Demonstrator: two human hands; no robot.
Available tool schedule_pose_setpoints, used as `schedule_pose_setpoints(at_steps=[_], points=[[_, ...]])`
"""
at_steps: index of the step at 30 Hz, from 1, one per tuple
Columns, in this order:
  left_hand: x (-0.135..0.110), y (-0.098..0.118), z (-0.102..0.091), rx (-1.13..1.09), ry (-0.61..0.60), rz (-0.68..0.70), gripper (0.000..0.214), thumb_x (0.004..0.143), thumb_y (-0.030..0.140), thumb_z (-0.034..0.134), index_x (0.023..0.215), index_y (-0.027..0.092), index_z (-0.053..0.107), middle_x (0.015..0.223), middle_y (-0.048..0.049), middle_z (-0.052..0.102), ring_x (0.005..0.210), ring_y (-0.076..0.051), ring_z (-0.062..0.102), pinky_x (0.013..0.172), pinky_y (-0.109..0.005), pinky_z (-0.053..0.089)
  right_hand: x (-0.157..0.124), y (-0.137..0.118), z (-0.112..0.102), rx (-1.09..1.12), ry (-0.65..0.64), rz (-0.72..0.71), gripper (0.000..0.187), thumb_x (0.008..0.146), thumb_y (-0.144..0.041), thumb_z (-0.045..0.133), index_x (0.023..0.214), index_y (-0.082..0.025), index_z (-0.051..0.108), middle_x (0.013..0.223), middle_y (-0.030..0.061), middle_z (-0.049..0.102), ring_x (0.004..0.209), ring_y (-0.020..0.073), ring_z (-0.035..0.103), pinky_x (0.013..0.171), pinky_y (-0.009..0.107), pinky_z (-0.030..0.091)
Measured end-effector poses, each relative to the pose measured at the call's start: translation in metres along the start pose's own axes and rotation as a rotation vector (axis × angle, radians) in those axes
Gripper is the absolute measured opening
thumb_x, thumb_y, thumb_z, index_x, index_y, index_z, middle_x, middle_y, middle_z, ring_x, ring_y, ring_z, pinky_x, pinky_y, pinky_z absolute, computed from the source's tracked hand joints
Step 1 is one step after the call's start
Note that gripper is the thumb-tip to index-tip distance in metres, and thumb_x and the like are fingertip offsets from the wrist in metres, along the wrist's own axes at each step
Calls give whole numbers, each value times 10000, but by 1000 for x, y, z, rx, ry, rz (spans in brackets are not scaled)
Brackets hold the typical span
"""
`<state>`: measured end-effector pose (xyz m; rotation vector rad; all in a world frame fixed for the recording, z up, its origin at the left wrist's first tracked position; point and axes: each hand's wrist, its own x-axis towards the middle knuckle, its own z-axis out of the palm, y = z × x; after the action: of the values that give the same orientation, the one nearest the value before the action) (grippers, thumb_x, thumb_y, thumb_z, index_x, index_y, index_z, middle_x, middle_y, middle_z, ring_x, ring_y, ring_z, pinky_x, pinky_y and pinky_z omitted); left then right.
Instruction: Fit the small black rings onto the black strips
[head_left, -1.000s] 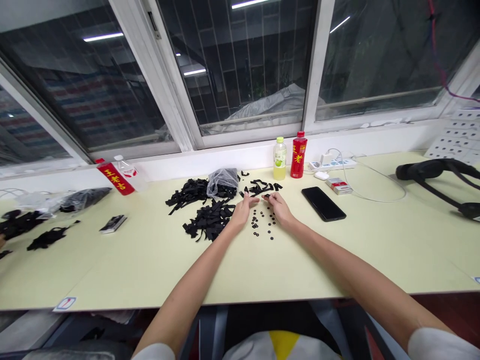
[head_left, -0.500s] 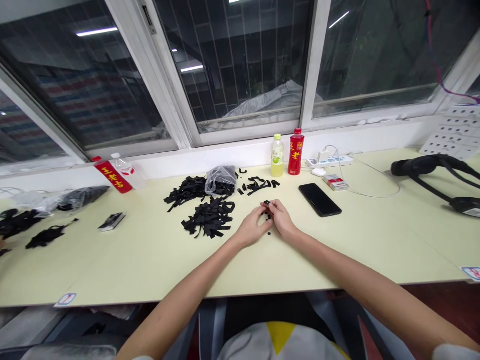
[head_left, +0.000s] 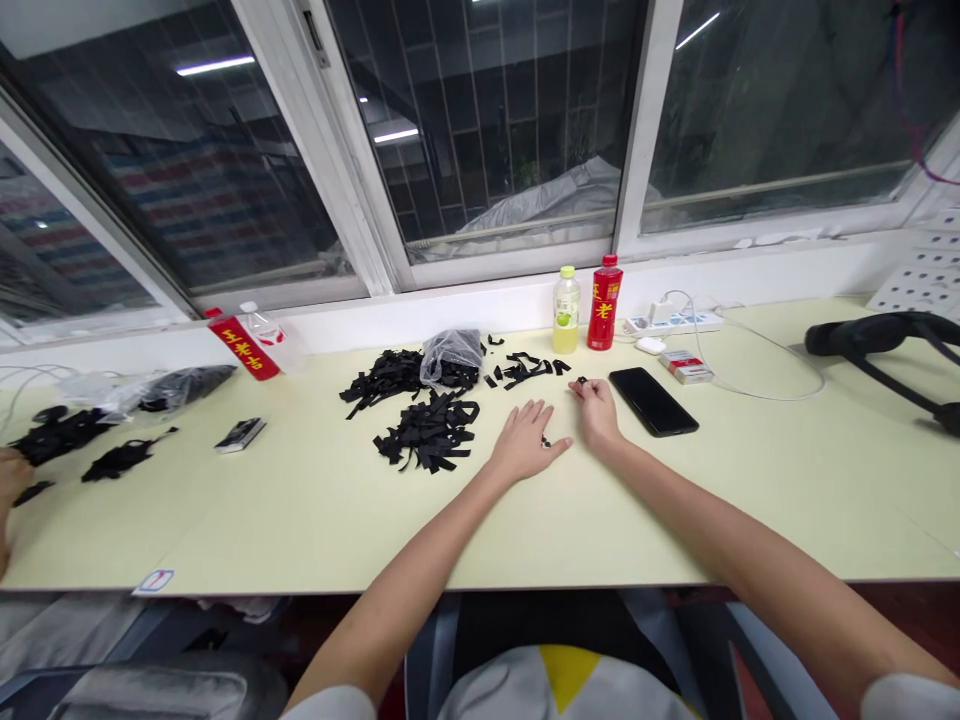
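My left hand [head_left: 527,442] lies flat on the pale yellow table [head_left: 300,510], fingers stretched out over small black rings, one of which shows at its fingertips [head_left: 547,441]. My right hand [head_left: 597,407] is curled beside it, with a small black piece [head_left: 581,383] pinched at its fingertips. A heap of black strips [head_left: 429,432] lies just left of my left hand. More strips [head_left: 386,375] and a clear plastic bag [head_left: 451,353] sit behind it. A few loose black pieces [head_left: 525,369] lie beyond my hands.
A black phone [head_left: 652,400] lies right of my right hand, with a small box [head_left: 685,366], a power strip [head_left: 679,323], a yellow-green bottle [head_left: 566,310] and a red bottle [head_left: 604,302] behind. Another person's hand [head_left: 10,490] is at the far left by black parts [head_left: 120,460].
My hands were together over the black rings. Now my left hand has spread flat over them and my right hand has moved away to the right with a small piece.
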<state>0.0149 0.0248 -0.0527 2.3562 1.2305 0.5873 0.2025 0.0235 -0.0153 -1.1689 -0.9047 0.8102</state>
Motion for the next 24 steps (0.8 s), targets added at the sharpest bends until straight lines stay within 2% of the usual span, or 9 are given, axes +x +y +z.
schedule_pose_setpoints(at_steps=[3,5,7,11,15,17,21,22,24], points=[[27,-1,3,3,-17,1,716,1270,565,628,1922,276,696,2084,-158,553,2002,-442,437,1686,-677,285,11,-1,8,34,82,89,431,1060,-608,756,917,-354,437,956,14,718,1180,313,825,1202,519,699],[38,-1,3,27,-45,12,691,1298,447,509,1917,204,697,2078,-176,554,2001,-396,448,1683,-632,306,11,-1,11,100,126,155,393,1013,-541,801,911,-352,472,966,-1,732,1183,294,841,1228,505,704],[43,-2,4,32,-57,26,689,1306,403,461,1907,175,707,2068,-179,565,1993,-364,468,1677,-594,328,9,-1,12,150,146,183,371,993,-505,819,908,-352,492,976,0,749,1196,288,854,1249,504,704],[32,-7,3,-5,-77,104,662,1312,470,506,1883,249,756,2025,-126,632,1958,-345,533,1663,-559,380,4,-1,9,191,136,188,376,1004,-497,833,904,-354,500,967,12,772,1225,309,870,1269,543,710],[9,-9,-2,14,-137,159,689,1331,504,483,1934,262,711,2066,-105,577,1981,-327,490,1677,-546,347,3,1,8,183,98,186,399,1005,-524,839,900,-354,494,957,17,773,1221,324,866,1268,561,707],[0,-7,-7,-37,-112,134,677,1332,540,492,1901,282,753,2036,-87,624,1963,-336,523,1671,-543,368,4,3,7,154,70,164,426,996,-567,854,906,-353,497,968,22,777,1201,326,859,1248,555,706],[-7,1,-15,-166,-38,7,753,1366,617,343,1801,267,848,1905,-108,769,1862,-362,667,1625,-577,465,5,9,5,140,44,143,454,987,-623,876,918,-353,518,999,42,807,1174,337,847,1217,562,701],[-7,3,-16,-154,-36,1,744,1358,643,387,1801,262,847,1920,-117,753,1875,-375,650,1632,-590,450,5,10,5,146,47,146,451,989,-626,874,918,-353,521,997,44,810,1170,338,846,1215,564,702],[-6,6,-15,-86,-50,35,716,1294,691,615,1825,258,825,2002,-131,658,1947,-412,546,1664,-608,378,6,12,5,151,50,149,454,993,-634,875,917,-353,526,990,45,814,1166,339,847,1211,571,707]])
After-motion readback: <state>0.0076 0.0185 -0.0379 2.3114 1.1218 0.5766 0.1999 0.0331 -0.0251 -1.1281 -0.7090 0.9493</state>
